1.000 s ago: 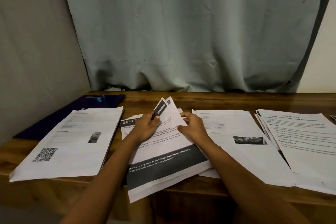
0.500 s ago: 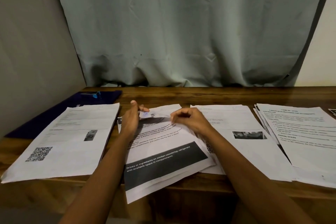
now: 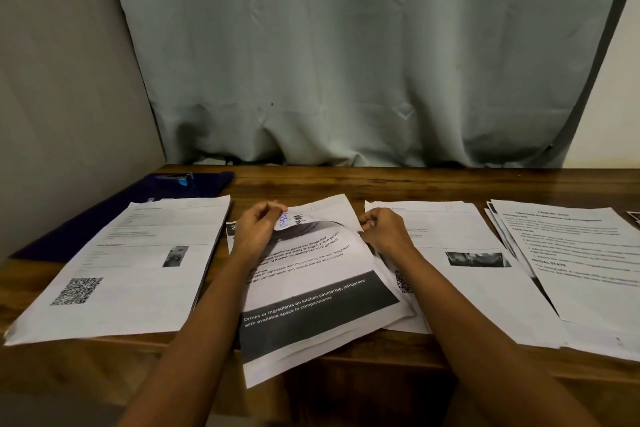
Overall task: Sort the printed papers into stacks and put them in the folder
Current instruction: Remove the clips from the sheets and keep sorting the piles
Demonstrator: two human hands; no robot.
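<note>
Wooden desk [image 3: 398, 184] before a grey curtain [image 3: 346, 62] carries four stacks of papers side by side, with the dark folder [image 3: 114, 211] at its far left, behind the leftmost stack [image 3: 138, 270]. On the middle stack [image 3: 337, 210], the left hand [image 3: 256, 232] pinches the curled far corner of the top sheet [image 3: 311, 263], while the right hand [image 3: 384, 232] pinches that sheet's right edge.
</note>
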